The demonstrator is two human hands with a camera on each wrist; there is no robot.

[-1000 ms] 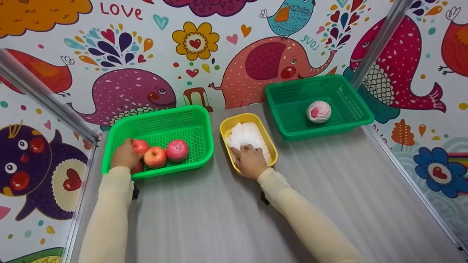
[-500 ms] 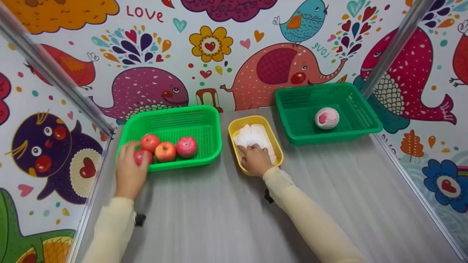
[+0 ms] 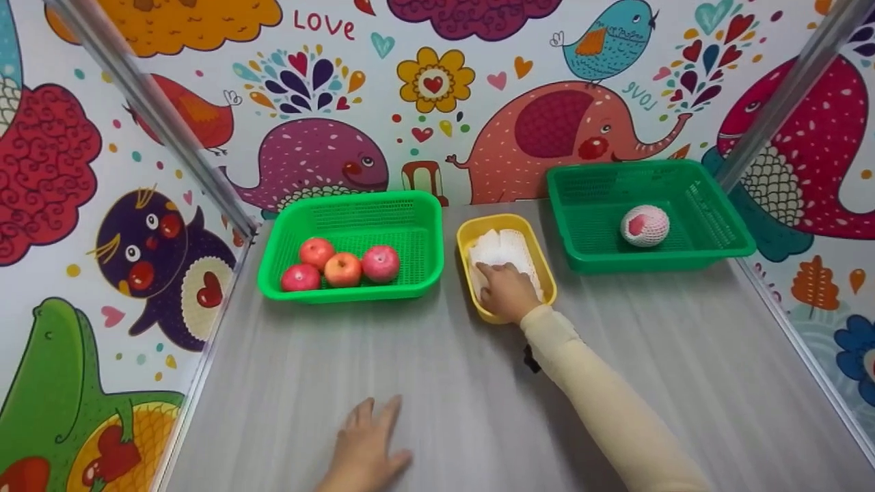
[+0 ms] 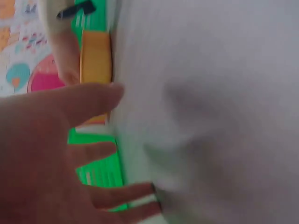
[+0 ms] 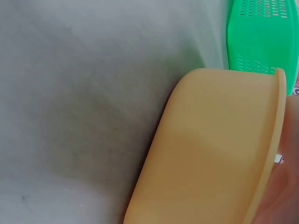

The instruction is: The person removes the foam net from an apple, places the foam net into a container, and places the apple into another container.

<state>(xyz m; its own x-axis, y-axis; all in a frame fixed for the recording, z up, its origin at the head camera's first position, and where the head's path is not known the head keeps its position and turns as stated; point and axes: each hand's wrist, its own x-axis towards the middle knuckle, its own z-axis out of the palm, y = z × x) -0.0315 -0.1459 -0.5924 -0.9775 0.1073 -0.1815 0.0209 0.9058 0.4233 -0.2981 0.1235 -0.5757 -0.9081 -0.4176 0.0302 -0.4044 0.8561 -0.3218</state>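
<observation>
A: What is the right hand [image 3: 507,294] on?

B: White foam nets [image 3: 502,251], the meshy sleeve kind, piled in a small yellow tray [image 3: 472,234]. The tray stands on the grey table [image 3: 437,383] between two green baskets.

A: Where do the nets lie against the fingers?

B: Right under them and ahead of them. The hand reaches in over the tray's near end, and the fingertips rest on the near part of the pile. The fingers look bent down onto the top net, but I cannot tell whether they pinch it or only touch it.

A: And the left hand [image 3: 366,447]?

B: Flat on the table near the front edge, fingers straight and spread, holding nothing, well apart from the tray.

A: What is in the baskets?

B: The left basket [image 3: 355,212] has four red apples [image 3: 342,268] along its near wall. The right basket [image 3: 683,184] has one apple already in a net [image 3: 644,225].
</observation>
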